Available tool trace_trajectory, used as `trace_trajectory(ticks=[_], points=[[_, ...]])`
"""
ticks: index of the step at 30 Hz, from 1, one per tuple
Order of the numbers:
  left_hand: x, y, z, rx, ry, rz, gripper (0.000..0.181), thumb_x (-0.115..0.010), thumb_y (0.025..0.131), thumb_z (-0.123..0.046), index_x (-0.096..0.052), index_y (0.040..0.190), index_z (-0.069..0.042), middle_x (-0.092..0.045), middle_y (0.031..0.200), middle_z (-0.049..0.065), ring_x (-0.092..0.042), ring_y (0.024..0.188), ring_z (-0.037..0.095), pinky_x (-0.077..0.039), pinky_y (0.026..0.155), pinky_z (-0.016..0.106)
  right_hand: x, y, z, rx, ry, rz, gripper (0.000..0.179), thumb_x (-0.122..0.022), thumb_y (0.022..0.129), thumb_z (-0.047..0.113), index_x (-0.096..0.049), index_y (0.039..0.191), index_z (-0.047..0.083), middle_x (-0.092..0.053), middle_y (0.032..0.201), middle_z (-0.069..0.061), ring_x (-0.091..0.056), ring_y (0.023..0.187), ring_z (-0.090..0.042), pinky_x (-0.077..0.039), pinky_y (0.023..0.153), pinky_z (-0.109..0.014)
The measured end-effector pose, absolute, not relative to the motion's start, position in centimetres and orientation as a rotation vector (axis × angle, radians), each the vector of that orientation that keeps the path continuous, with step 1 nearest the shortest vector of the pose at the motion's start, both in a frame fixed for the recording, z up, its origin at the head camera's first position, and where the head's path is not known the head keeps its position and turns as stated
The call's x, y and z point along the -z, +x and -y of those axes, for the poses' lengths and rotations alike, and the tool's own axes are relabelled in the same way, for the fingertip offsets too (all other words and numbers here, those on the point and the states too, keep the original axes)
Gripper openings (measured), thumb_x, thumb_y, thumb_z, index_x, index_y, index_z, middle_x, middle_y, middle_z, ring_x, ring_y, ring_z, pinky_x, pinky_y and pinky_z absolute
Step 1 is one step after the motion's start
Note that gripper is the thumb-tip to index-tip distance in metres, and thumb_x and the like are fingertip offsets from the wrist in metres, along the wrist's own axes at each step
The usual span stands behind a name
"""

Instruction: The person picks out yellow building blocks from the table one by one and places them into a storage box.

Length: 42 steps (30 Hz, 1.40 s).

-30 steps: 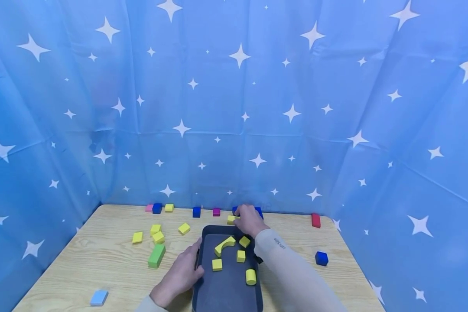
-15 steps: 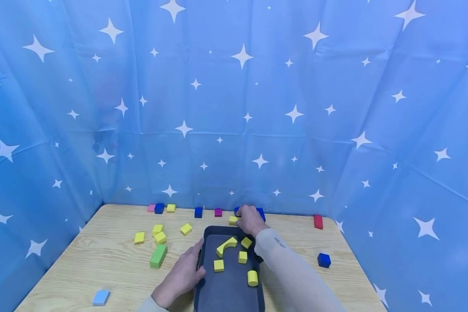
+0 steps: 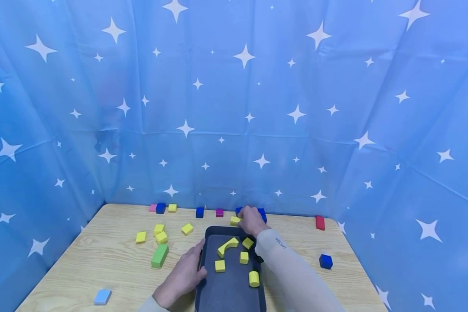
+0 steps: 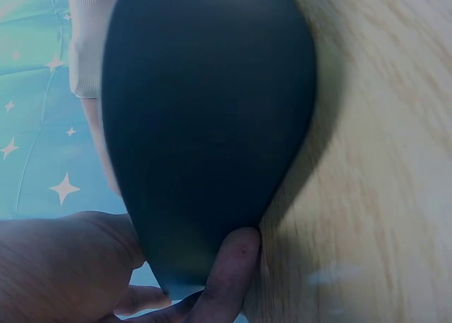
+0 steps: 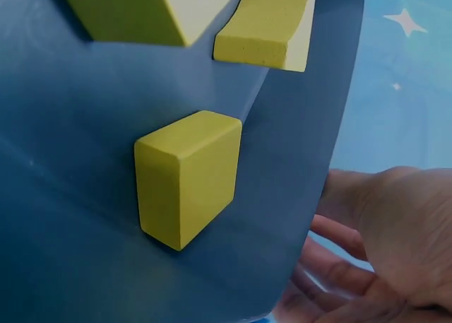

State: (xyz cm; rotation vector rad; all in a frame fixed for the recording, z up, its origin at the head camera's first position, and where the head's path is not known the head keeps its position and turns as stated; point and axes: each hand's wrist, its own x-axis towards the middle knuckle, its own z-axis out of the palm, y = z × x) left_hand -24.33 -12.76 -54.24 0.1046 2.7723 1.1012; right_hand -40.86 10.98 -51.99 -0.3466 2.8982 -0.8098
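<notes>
A dark tray [image 3: 230,290] stands before me, with several yellow blocks in it, among them an arch [image 3: 227,247] and a cylinder [image 3: 254,279]. My left hand [image 3: 183,275] holds the tray's left wall, thumb over the rim; in the left wrist view a finger [image 4: 236,266] presses on its outside. Beyond the far right corner, my right hand [image 3: 252,221] reaches down, finger and thumb about a yellow block [image 3: 235,221]. Blue blocks [image 3: 262,213] stand just behind that hand. In the right wrist view the tray wall hides its fingertips.
On the left lie several yellow blocks [image 3: 161,237], a green block [image 3: 160,256] and a light blue one [image 3: 102,297]. Blue [image 3: 199,212] and magenta [image 3: 219,212] blocks line the back edge. A red block [image 3: 320,222] and blue block [image 3: 326,261] are at right; a starry curtain [image 3: 234,151] closes the back.
The head view has shifted slightly, so everything appears a little further right. Both hands, the tray and the blocks keep their places relative to one another.
</notes>
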Motion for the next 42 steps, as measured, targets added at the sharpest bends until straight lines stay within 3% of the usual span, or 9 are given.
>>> trace_trajectory(ticks=[2, 4, 20, 30, 42], points=[[54.2, -24.3, 12.8, -1.101, 0.112, -2.776, 0.087, -0.079, 0.102, -0.006, -0.04, 0.179, -0.001, -0.058, 0.17, 0.032, -0.068, 0.147, 0.042, -0.056, 0.125, 0.069, 52.1, -40.9, -10.9, 0.818, -0.359, -2.9, 0.068, -0.084, 0.107, 0.007, -0.028, 0.071, 0.018, -0.015, 0.072, 0.004, -0.023, 0.057, -0.016, -0.029, 0.058, -0.029], [54.2, -24.3, 12.8, -1.102, 0.118, -2.78, 0.087, -0.08, 0.102, -0.006, -0.04, 0.179, -0.001, -0.058, 0.17, 0.032, -0.067, 0.148, 0.043, -0.056, 0.125, 0.069, 52.1, -40.9, -10.9, 0.823, -0.366, -2.907, 0.07, -0.085, 0.106, 0.006, -0.026, 0.07, 0.019, -0.013, 0.072, 0.005, -0.021, 0.057, -0.016, -0.028, 0.057, -0.028], [54.3, -24.4, 12.7, -1.083, 0.107, -2.777, 0.087, -0.08, 0.102, -0.006, -0.04, 0.179, -0.001, -0.06, 0.168, 0.032, -0.069, 0.144, 0.04, -0.058, 0.122, 0.068, 51.8, -40.4, -10.7, 0.762, -0.342, -2.915, 0.063, -0.084, 0.106, 0.005, -0.041, 0.062, 0.016, -0.017, 0.064, 0.006, -0.026, 0.053, -0.015, -0.044, 0.063, -0.029], [54.1, -24.3, 12.7, -1.097, 0.13, -2.788, 0.086, -0.079, 0.102, -0.005, -0.04, 0.178, 0.001, -0.06, 0.167, 0.033, -0.069, 0.146, 0.043, -0.057, 0.122, 0.069, 51.4, -40.5, -11.0, 0.767, -0.35, -2.947, 0.066, -0.078, 0.109, 0.003, -0.031, 0.064, 0.018, -0.014, 0.065, 0.005, -0.02, 0.054, -0.015, -0.03, 0.055, -0.028], [54.2, -24.2, 12.6, -1.085, 0.122, -2.795, 0.086, -0.079, 0.102, -0.005, -0.041, 0.178, 0.001, -0.059, 0.168, 0.033, -0.069, 0.145, 0.042, -0.058, 0.122, 0.068, 50.0, -39.2, -11.4, 0.833, -0.476, -2.986, 0.066, -0.076, 0.109, 0.001, -0.03, 0.065, 0.019, -0.013, 0.068, 0.006, -0.018, 0.056, -0.014, -0.029, 0.056, -0.026]])
